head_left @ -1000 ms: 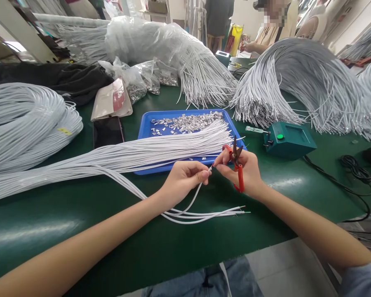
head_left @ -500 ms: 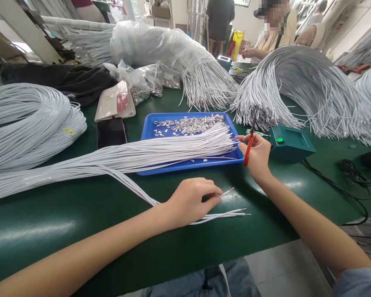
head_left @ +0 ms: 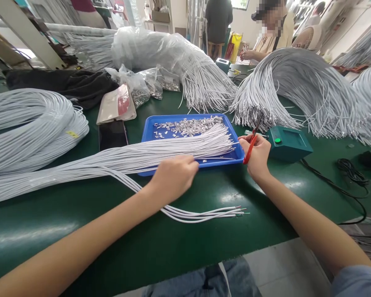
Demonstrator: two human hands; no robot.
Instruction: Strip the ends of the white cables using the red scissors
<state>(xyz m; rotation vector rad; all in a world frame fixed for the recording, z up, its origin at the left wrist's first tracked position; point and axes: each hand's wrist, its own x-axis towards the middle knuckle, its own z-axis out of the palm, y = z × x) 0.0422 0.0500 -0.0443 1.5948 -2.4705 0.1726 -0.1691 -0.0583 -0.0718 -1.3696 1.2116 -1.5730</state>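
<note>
My right hand (head_left: 258,153) is closed around red-handled scissors (head_left: 250,149), blades pointing up, at the right end of the blue tray (head_left: 146,132). Its fingertips are close to the cable ends. A bundle of thin white cables (head_left: 173,149) lies across the tray, beside a heap of small silvery metal pieces (head_left: 193,125). My left hand (head_left: 177,176), slightly blurred, is over the tray's front edge with its fingers curled together; whatever they hold is hidden. Below it, several separate white cables (head_left: 200,216) rest on the table, their stripped ends to the right.
A green device (head_left: 290,142) with a lit button stands right of the tray. Large bundles of grey cable (head_left: 309,78) fill the back. Left are a coil of cable (head_left: 34,123), a dark phone (head_left: 113,135) and a notebook (head_left: 116,105). A person (head_left: 275,31) works behind.
My left hand has let go of a stripped cable, which now lies with the separate cables. It has moved up and left to the tray's front edge. My right hand stays near the tray's right end.
</note>
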